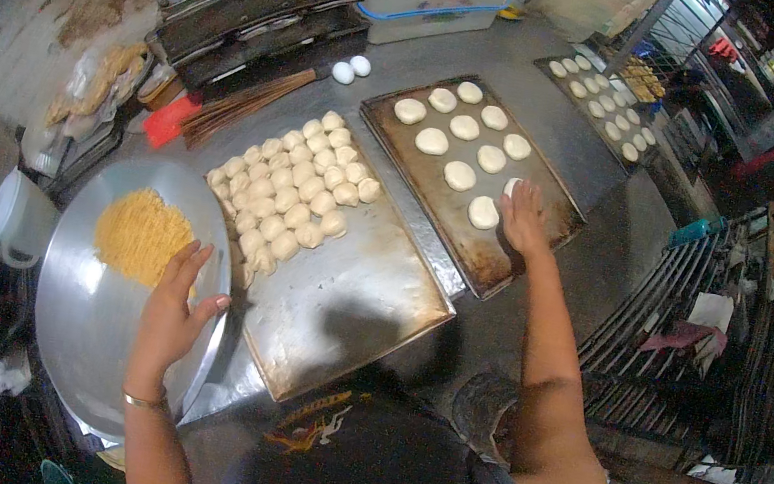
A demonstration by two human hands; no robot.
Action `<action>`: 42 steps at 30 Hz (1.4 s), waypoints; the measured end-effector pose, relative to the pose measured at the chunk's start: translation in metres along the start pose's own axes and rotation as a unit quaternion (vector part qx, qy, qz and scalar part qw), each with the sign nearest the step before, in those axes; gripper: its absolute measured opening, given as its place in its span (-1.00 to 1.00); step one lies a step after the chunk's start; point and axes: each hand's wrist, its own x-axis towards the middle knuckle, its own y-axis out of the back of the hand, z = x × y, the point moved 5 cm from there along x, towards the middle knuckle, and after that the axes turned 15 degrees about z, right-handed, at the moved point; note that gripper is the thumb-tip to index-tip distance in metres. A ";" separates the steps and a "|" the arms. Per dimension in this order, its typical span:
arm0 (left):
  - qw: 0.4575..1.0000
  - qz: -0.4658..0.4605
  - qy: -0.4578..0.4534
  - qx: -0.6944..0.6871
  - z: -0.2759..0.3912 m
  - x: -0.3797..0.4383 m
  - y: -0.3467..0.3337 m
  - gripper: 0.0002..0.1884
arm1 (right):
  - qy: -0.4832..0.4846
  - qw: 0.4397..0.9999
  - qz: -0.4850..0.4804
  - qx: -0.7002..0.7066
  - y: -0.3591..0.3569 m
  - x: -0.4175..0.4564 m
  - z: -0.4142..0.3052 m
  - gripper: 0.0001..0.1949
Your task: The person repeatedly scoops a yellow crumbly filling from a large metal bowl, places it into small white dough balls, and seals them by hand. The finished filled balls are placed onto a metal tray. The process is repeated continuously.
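My left hand (175, 307) hovers over a wide metal bowl (98, 341), fingers apart and holding nothing. Inside the bowl lies a heap of yellow crumbs (141, 233), close to my fingertips. My right hand (526, 218) lies flat over a dough disc (512, 187) on a dark baking tray (417, 171); its fingers partly cover the disc. Several flattened rounds, such as this dough disc (483, 212), sit in rows there. Between my hands is a second metal tray (338, 310), with many pleated dough balls (288, 192) packed at its far end.
Two white eggs (351, 69) lie beside a stick whisk (257, 104) and a red scraper (171, 119). Stacked metal pans (258, 1) and a plastic tub (435, 6) stand behind. Another tray of dough discs (598, 108) is at far right, above a metal rack (661, 285).
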 end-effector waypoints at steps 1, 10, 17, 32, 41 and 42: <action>1.000 0.010 0.000 0.005 -0.002 -0.001 0.005 -0.37 | -0.012 1.000 -0.005 0.024 -0.003 0.001 -0.001 -0.38; 0.998 0.061 -0.008 0.021 -0.025 -0.013 0.050 -0.40 | 0.052 0.991 -0.068 -0.103 0.007 0.037 -0.006 -0.41; 0.997 0.069 0.028 0.003 -0.060 -0.031 0.089 -0.38 | 0.037 0.954 0.007 0.297 -0.005 -0.015 -0.162 -0.68; 0.997 0.071 -0.003 -0.038 -0.130 -0.067 0.125 -0.41 | 0.069 0.964 0.160 0.199 0.046 -0.084 -0.329 -0.64; 0.859 0.180 0.139 -0.459 -0.154 -0.025 0.120 -0.48 | 0.348 0.771 -0.044 0.532 0.185 -0.184 -0.528 -0.62; 0.836 0.139 0.123 -0.516 -0.156 -0.020 0.115 -0.51 | 0.350 0.760 -0.063 0.545 0.187 -0.193 -0.545 -0.60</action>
